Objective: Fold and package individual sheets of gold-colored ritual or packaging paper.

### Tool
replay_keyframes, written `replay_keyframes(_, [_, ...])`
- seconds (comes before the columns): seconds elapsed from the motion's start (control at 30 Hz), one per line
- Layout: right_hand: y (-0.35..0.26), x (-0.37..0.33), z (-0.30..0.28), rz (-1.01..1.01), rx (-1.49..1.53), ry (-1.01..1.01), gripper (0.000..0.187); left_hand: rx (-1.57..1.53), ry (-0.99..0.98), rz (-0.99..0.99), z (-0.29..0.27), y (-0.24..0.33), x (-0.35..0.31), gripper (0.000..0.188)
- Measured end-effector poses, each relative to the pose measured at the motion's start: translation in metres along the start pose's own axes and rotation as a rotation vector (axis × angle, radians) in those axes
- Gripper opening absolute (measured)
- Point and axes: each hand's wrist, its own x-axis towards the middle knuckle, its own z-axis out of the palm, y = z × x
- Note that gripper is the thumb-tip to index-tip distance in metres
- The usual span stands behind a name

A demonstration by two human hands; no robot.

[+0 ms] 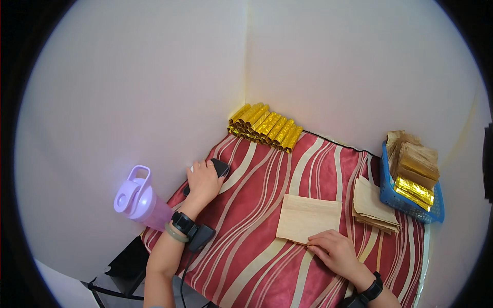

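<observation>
My left hand (203, 182) reaches to the far left of the cloth-covered table. Its fingers are curled over a flat black object that looks like a phone (221, 167), and the palm hides part of it. A tan paper stack (309, 216), squarish, lies in front of me at centre right. The fingertips and thumb of my right hand (333, 250) close on its near right edge. To the right of it sits another pile of tan paper sheets (372, 203), slightly fanned.
Rolled gold foil tubes (264, 127) are heaped by the wall corner. A blue plastic basket (411, 208) at the right holds brown paper and gold foil sheets (415, 192). A lilac bottle (144, 200) stands left of my left forearm. Walls border the striped red cloth (246, 215).
</observation>
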Motion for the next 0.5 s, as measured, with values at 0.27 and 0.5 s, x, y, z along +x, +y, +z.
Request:
replay_keyframes(0.27, [0.0035,-0.0018,0.0018,-0.001,0.011,-0.006,0.013,0.034,-0.145,-0.043,0.0036,-0.0055,0.0037,0.066])
replay_keyframes(0.5, [0.0049,-0.0032,0.0022,-0.004,0.008,-0.007,0.012,-0.08,-0.179,-0.104,-0.005,0.0009,0.0024,0.065])
